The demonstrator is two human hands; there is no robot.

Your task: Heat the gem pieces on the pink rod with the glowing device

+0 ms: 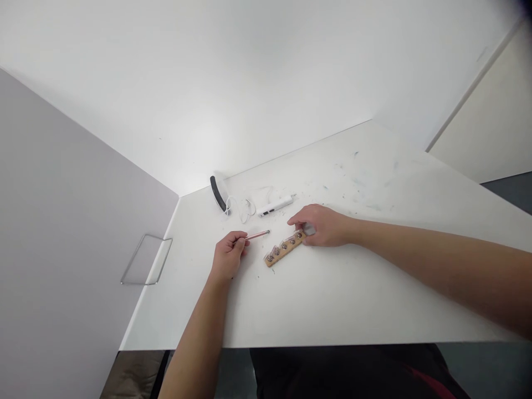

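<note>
My left hand (228, 256) grips a thin pink pen (257, 235); my right hand (322, 225) pinches 1 end of the wooden strip (285, 249), mid-table (332, 299), well clear of its edges.

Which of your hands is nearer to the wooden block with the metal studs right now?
Right. The right hand rests on the far end of the wooden block, fingers touching it. The left hand sits apart to the block's left, holding a thin pink stick.
</note>
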